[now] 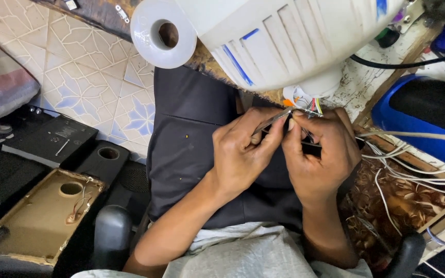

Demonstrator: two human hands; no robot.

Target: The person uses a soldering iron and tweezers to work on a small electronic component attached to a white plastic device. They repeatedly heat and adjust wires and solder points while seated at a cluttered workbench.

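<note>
Much of the work is hard to see from here. The white ribbed housing [284, 41] with blue stripes runs off the top of the view, and its narrow neck hides where the coloured wires [309, 105] come out. What the right hand [318, 157] pinches is buried behind its own fingers; I can only say its thumb and forefinger are pressed together just under those wires. The left hand [243, 154] is clamped on a thin metal tool [274, 119], tweezers or small pliers, I cannot tell which, whose tip meets the wires right below the housing. Both hands sit knuckle to knuckle over the dark trousers [191, 134], forearms rising from the lap, wrists bent inward. White cables [408, 164] trail to the right over the worn counter [366, 82]. A wooden speaker box [42, 216] lies on the floor at left.
</note>
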